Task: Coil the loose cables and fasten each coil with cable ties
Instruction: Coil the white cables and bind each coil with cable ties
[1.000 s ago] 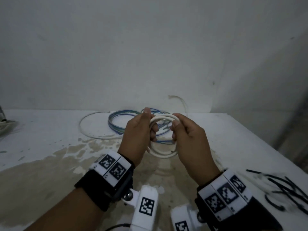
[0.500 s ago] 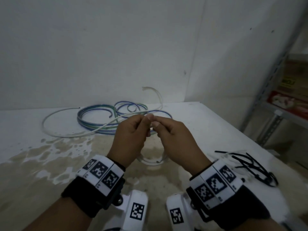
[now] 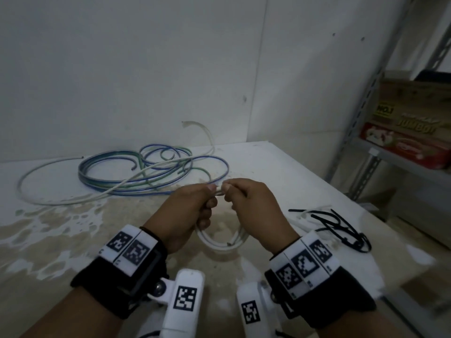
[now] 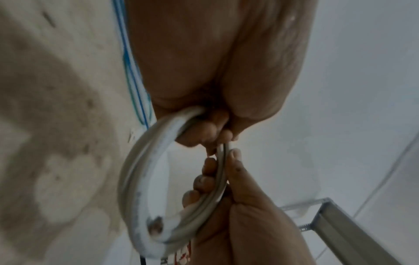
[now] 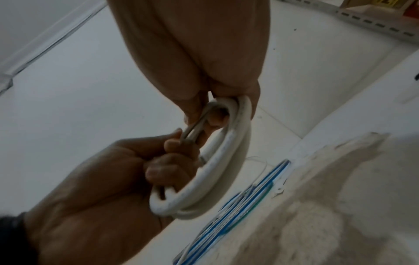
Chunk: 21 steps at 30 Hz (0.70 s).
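While hands hide it overhead, wrist views show white coil (image 5: 229, 154) pinched.

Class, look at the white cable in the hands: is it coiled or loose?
Coiled. The white cable hangs in stacked loops between the left hand and right hand. No tie is visible on it.

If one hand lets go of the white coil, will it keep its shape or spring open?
The white coil would probably spring open: both the left hand and right hand grip it, and no tie shows. It looks fairly stiff, since its loops keep a smooth round curve. Probably light.
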Tool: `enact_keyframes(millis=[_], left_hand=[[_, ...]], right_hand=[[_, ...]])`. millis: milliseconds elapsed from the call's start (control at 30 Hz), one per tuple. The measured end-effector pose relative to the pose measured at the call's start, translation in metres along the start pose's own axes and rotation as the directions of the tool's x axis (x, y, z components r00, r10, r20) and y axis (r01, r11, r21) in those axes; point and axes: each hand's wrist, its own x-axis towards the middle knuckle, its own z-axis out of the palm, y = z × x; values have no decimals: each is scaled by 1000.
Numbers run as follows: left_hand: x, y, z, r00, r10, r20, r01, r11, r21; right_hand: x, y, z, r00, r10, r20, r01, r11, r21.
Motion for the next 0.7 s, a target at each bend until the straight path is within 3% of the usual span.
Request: enact_keyframes(millis=[100,167,233,300,333,400,467,633,700], left_hand=[[3,-11,3,998,-25,-57,21,997,-72],[5,-18,2,991,-39,-129,25,994,-103],[5,-24,-1,981,-43,-190,21,993,-116],[6,-29,-5,975,-38,-220,7,991,-137],[6,-30,-6,973,-35,-228,0,988,-154],[7,-32,-8,972,-33,-234,-14,981,-196],[7,-34,-10,971,-33,-237,-25,971,-237],[5,-36,-19,970,-49,-238,-26,953,-302],[5,-35,-22,970,-54,-236,-30,939,-342]], right_hand=[[7,2,-22,991,130,14,-130,991,-15],[15,15,-51,986,163,19,-149,941,-303],[24,33,-81,946,314,81,-207,776,-596],[29,49,-98,851,507,137,-201,555,-807],[29,54,-101,810,569,141,-171,460,-871],[29,61,-101,786,603,134,-88,325,-942],[28,71,-99,800,582,147,-21,271,-962],[23,83,-93,860,489,145,7,274,-962],[27,81,-91,849,506,153,24,253,-967]])
